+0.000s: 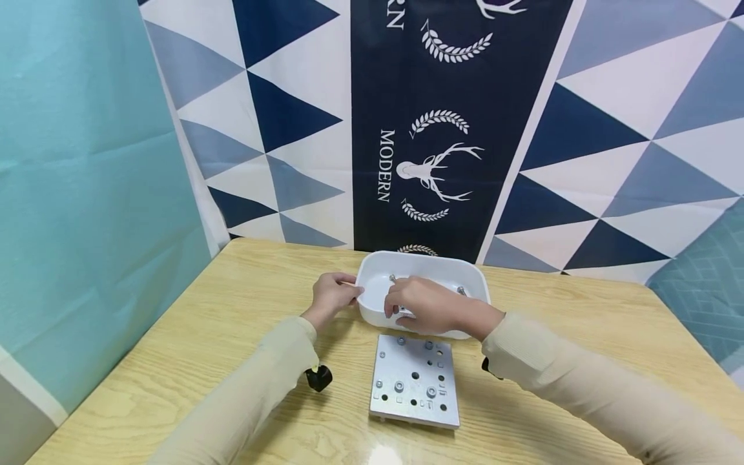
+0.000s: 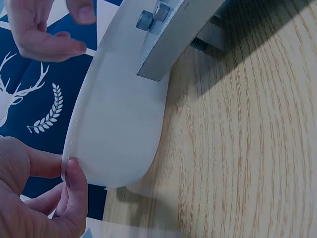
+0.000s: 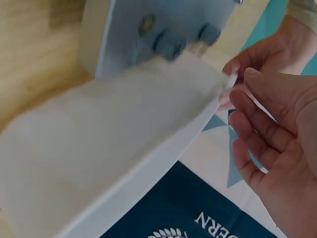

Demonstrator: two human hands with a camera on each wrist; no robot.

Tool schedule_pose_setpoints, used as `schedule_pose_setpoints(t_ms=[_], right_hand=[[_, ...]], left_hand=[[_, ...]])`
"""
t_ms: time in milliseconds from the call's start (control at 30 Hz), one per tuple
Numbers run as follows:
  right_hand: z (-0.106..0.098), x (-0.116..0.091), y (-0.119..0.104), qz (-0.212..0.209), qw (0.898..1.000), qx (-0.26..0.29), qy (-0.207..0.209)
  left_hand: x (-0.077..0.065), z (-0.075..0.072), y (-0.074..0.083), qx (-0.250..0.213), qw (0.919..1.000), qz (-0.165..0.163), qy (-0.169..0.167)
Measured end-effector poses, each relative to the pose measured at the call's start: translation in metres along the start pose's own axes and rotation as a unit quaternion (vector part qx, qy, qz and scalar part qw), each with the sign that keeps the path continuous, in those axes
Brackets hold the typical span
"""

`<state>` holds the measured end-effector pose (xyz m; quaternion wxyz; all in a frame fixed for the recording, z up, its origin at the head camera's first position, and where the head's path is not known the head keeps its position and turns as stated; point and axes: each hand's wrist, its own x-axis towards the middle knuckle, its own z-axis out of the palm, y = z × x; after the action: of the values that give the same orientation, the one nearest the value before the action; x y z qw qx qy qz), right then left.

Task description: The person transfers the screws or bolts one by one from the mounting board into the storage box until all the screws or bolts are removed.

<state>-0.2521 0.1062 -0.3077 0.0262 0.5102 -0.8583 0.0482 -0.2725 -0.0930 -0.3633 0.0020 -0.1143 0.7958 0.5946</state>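
Note:
At its left end, a white tray (image 1: 374, 290) has my left hand (image 1: 332, 297) on it, thumb and fingers pinching the rim. The left wrist view shows the same hand (image 2: 42, 198) gripping the edge at the rounded corner. Above the tray hovers my right hand (image 1: 423, 303), covering part of its inside. Its fingers are loosely bent, with nothing between them in the right wrist view (image 3: 282, 129). A bolt (image 1: 461, 290) lies in the tray's right part, and another small bolt (image 1: 392, 278) shows just beyond the right fingers.
A silver metal plate (image 1: 401, 358) with holes and several bolts standing in it sits on the wooden table (image 1: 250, 290), just in front of the tray. A patterned wall cloth (image 1: 302, 161) rises behind the table.

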Motion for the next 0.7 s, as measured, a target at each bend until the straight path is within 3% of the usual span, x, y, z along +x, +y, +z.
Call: schedule_pose_setpoints(t_ms=[267,700], right_hand=[[0.012,-0.006,-0.013,-0.036,0.999,-0.006,0.002],[0.024,-0.007,-0.031,-0.061,0.997,-0.019,-0.040]], left_hand=[[-0.001,0.000,0.000,0.001,1.0000,-0.006,0.003],[-0.001,0.002,0.000,0.003,1.0000,0.005,0.006]])
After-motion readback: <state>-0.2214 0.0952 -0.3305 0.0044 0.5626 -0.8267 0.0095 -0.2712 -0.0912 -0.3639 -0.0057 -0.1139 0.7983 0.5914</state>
